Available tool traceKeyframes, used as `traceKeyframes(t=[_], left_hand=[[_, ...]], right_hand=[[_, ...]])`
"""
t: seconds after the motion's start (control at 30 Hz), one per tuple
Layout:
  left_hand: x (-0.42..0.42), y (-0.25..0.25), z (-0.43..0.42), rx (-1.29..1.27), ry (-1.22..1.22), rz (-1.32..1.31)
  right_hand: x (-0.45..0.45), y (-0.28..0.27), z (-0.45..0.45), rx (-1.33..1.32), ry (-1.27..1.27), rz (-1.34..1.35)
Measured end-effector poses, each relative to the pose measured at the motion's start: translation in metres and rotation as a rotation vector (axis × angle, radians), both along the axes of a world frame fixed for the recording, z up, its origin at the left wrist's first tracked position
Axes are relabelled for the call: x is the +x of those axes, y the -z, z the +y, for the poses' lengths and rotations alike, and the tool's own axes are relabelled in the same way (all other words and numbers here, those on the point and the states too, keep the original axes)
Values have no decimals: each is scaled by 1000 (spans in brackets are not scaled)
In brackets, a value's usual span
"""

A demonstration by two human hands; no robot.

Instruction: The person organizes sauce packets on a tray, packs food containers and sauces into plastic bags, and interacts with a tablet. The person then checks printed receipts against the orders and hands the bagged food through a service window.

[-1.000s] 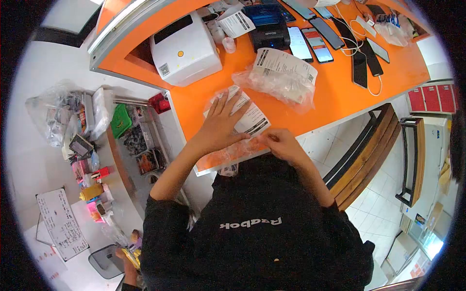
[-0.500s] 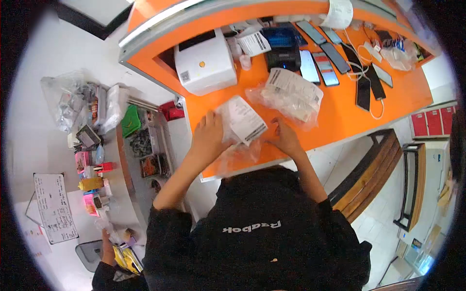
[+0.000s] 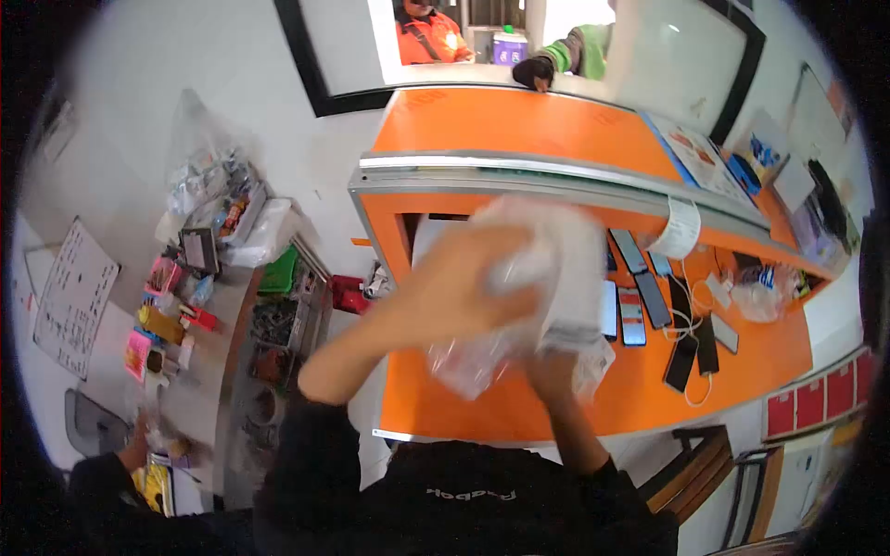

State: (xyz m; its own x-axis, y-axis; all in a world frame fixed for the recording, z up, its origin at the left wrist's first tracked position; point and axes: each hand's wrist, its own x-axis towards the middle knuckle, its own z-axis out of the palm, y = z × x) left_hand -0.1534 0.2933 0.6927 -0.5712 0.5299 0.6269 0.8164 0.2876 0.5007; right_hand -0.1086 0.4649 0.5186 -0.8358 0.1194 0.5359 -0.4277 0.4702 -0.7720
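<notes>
A plastic bag with a white paper label [image 3: 570, 269] is raised over the orange counter [image 3: 417, 403], blurred by motion. My left hand [image 3: 473, 283] is closed around its left side, thumb and fingers on the plastic. Under the bag's lower edge is my right hand [image 3: 553, 375], its fingers mostly hidden behind the bag. Loose clear plastic [image 3: 468, 366] hangs below my left hand. Whether one bag or two are held, I cannot tell. The white printer behind is largely covered by my left hand and the bag.
Several phones [image 3: 632, 317] and white charging cables lie on the counter's right side. A raised ledge [image 3: 519, 120] runs across the back, where a gloved hand [image 3: 536, 72] rests and a person in orange [image 3: 434, 37] stands. At left, another person's hand [image 3: 139, 440] is near a cluttered side table.
The view has tilted up, showing the ledge and people beyond. Both hands were apart around a labelled bag lying on the counter; now the bag is raised, with my left hand holding it.
</notes>
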Motion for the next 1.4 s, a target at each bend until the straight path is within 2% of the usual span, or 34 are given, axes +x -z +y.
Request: traceKeyframes(t=[0.03,0.07,0.1,0.13,0.17,0.2,0.23,0.33,0.37,0.4,0.47,0.53,0.6,0.7,0.73,0.8,0.9,0.97,1.03,1.07,1.1,1.13,1.17,1.23,1.27,1.3,1.33,1.4], left_hand=[[-17,-24,9,73,-45,90],[-32,-59,17,96,58,-138],[-71,-60,30,85,-109,58],[-113,-73,43,114,-151,247],[-130,-88,50,115,-161,1],[-163,-88,65,155,-309,63],[-184,-81,28,169,-495,68],[-228,-54,51,158,-666,90],[-233,-47,54,153,-671,83],[-236,-37,60,143,-669,79],[-241,-20,66,130,-639,68],[-233,-1,69,121,-595,63],[-216,17,60,124,-534,70],[-171,49,29,153,-436,129],[-153,63,12,177,-423,145],[-113,89,-32,231,-418,186],[-55,150,-117,296,-558,128],[-15,211,-179,315,-756,-28],[33,287,-237,289,-1010,-283],[60,330,-263,246,-1140,-439],[92,378,-283,178,-1251,-617],[123,427,-302,119,-1298,-813],[154,479,-317,124,-1266,-1016],[203,613,-349,659,-882,-1409],[216,623,-359,737,-820,-1573],[219,613,-368,711,-830,-1687],[223,607,-382,686,-852,-1763],[222,600,-418,666,-877,-1862]], right_hand=[[-19,-23,5,8,124,103],[-41,-47,12,17,245,189],[-63,-74,23,42,355,260],[-87,-100,37,71,439,292],[-109,-129,45,173,459,370],[-144,-138,71,183,452,348],[-185,-147,69,169,306,284],[-277,-153,117,106,124,36],[-292,-153,116,74,99,-19],[-304,-150,122,50,225,-16],[-350,-119,142,-75,71,23],[-375,-103,174,-134,-103,-113],[-372,-115,174,-130,-4,-201],[-431,-99,238,-47,71,-222],[-418,-105,229,30,149,-210],[-350,-122,168,280,463,-22],[-281,-130,115,576,757,483],[-262,-114,83,149,703,724],[-198,-95,-44,-117,581,861],[-169,-80,-85,87,530,641],[-147,-62,-126,213,357,501],[-127,-34,-173,302,68,330],[-107,-1,-219,391,-277,87],[-81,62,-301,620,-849,-459],[-70,88,-333,771,-1065,-691],[-60,111,-361,874,-1190,-795],[-53,134,-389,942,-1265,-861],[-42,182,-449,906,-1260,-925]])
